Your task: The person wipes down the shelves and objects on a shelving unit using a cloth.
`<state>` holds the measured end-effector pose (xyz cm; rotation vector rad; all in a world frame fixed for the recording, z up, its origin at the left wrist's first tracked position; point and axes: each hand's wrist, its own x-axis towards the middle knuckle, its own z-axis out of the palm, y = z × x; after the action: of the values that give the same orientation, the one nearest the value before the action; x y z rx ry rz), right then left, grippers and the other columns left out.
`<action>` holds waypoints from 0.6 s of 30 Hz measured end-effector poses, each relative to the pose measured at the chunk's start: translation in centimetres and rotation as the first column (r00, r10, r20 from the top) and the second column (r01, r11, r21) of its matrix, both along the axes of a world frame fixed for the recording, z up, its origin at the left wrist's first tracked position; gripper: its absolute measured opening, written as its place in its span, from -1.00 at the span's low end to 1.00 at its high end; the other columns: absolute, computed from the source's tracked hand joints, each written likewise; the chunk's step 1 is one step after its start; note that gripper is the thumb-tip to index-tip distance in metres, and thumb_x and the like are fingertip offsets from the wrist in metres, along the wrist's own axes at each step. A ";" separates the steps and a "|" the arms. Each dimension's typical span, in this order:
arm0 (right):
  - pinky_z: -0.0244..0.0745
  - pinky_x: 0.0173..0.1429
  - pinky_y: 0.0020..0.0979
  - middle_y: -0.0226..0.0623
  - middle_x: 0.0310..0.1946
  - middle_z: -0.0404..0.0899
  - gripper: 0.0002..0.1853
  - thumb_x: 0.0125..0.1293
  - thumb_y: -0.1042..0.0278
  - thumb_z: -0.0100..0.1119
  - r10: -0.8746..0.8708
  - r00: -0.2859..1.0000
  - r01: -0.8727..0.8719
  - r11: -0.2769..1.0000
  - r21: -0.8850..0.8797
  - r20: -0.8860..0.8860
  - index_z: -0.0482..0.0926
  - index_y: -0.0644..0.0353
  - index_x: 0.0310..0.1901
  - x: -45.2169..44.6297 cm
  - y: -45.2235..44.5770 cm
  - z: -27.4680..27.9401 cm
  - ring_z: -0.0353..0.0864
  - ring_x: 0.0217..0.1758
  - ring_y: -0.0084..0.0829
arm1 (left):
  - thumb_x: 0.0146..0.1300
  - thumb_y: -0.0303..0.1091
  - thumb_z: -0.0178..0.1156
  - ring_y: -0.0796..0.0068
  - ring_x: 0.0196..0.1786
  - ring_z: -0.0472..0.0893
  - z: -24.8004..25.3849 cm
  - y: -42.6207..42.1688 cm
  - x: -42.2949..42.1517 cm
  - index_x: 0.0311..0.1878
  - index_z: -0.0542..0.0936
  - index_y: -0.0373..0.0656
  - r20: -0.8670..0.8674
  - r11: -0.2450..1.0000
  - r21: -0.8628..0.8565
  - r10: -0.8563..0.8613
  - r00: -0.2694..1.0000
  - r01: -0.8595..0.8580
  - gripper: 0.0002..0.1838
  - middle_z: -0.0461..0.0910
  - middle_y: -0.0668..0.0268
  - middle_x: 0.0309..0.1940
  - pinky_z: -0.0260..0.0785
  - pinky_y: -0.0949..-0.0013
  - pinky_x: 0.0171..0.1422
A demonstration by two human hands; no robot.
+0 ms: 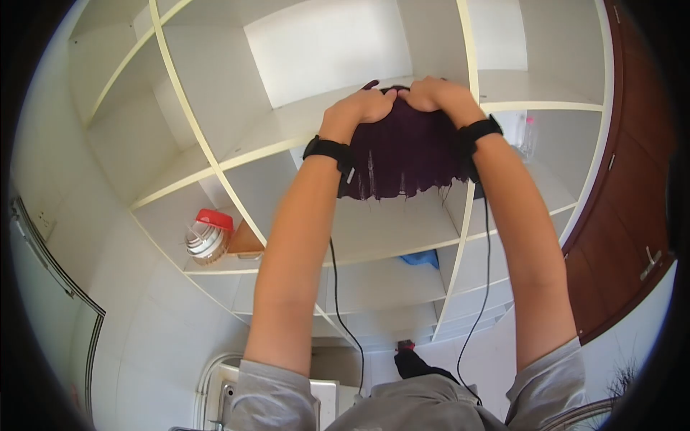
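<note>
A dark purple cloth [406, 154] with a frayed, fringed lower edge hangs between my two hands, in front of the white shelf unit. My left hand [366, 105] grips its top edge on the left, with the thumb pointing inward. On the right, my right hand [433, 95] pinches the same top edge, close beside the left. Both arms are stretched forward and up, with a black band on each wrist and a cable running down from each. What lies directly behind the cloth is hidden.
The white shelf unit [338, 255] has many compartments. Stacked bowls [206, 242] with a red container [215, 219] sit in a left compartment. A blue item [420, 258] lies lower down, and a clear bottle [530, 136] stands right. A brown door [636, 179] is at far right.
</note>
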<state>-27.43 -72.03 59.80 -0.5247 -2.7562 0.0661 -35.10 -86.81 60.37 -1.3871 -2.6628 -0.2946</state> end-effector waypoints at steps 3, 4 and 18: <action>0.31 0.46 -0.06 0.06 0.30 0.49 -0.36 0.53 -0.16 -0.24 -0.029 0.999 0.031 0.996 -0.079 0.033 0.58 0.22 0.23 -1.5 0.7 0.0 0.44 0.38 0.11 | 0.48 0.09 -0.22 -0.09 0.46 0.35 -0.1 2.3 -3.3 0.39 0.43 -0.25 0.000 1.000 -0.029 0.003 1.000 -0.003 -0.32 0.39 -0.08 0.40 0.14 0.06 0.54; 0.31 0.46 -0.06 0.07 0.31 0.48 -0.38 0.53 -0.13 -0.23 -0.006 0.999 0.009 0.997 -0.081 0.041 0.58 0.23 0.23 -1.9 1.1 -0.1 0.44 0.38 0.10 | 0.46 0.09 -0.19 -0.07 0.49 0.31 -0.7 2.2 -3.2 0.44 0.39 -0.21 0.030 0.998 0.027 0.060 0.998 -0.061 -0.31 0.35 -0.08 0.44 0.11 0.07 0.57; 0.26 0.50 -0.04 0.05 0.38 0.41 -0.31 0.45 -0.20 -0.21 0.090 0.996 -0.089 0.990 -0.113 0.002 0.41 0.12 0.41 -0.1 1.2 -0.5 0.39 0.44 0.06 | 0.41 0.35 -0.34 0.06 0.66 -0.06 -0.9 1.2 -1.5 0.57 0.21 0.21 0.069 0.949 -0.053 0.314 0.947 -0.311 -0.23 0.08 0.21 0.61 -0.21 0.02 0.70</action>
<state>-27.57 -70.87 59.25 -0.4297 -2.7941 0.2428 -36.63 -85.62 59.49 -0.9554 -2.9100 -0.2633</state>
